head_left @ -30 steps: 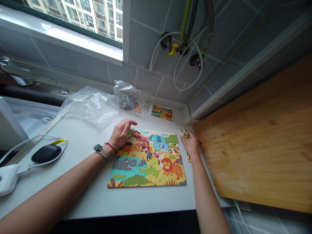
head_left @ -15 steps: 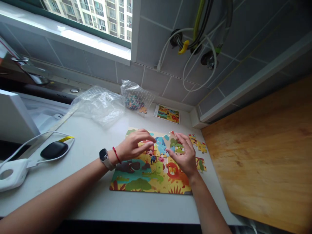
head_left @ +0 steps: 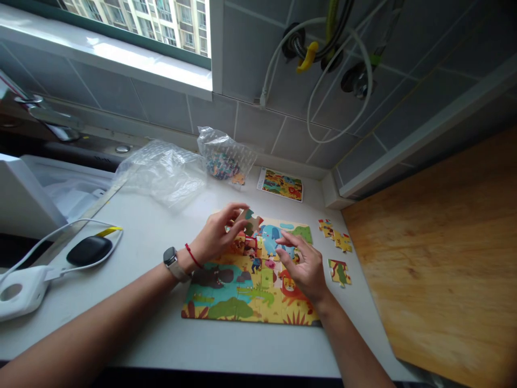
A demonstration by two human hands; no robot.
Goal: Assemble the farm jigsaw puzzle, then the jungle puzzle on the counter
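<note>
A jigsaw puzzle [head_left: 230, 306] with cartoon animals lies on the white counter, mostly joined. Above its upper part, my left hand [head_left: 220, 234] pinches a puzzle piece [head_left: 253, 223] with green and red on it, held tilted off the picture. My right hand [head_left: 306, 268] hovers over the right side, thumb and fingers apart with nothing between them. Near its fingertips is the blue elephant [head_left: 270, 240]; the lion [head_left: 288, 285] is partly hidden under the hand. Right of the puzzle lie a few joined pieces [head_left: 341, 241] and a single loose piece [head_left: 340, 272].
Behind the puzzle lie a reference picture card [head_left: 281, 184], a clear bag of pieces [head_left: 222, 161] and a crumpled plastic bag [head_left: 165, 172]. A black puck-shaped device [head_left: 89, 250] and white charger [head_left: 24, 288] sit left. A wooden board [head_left: 436, 258] stands right.
The puzzle piece has passed from my right hand to my left, moving leftward. My right fingers have let go and spread apart. The view has shifted slightly.
</note>
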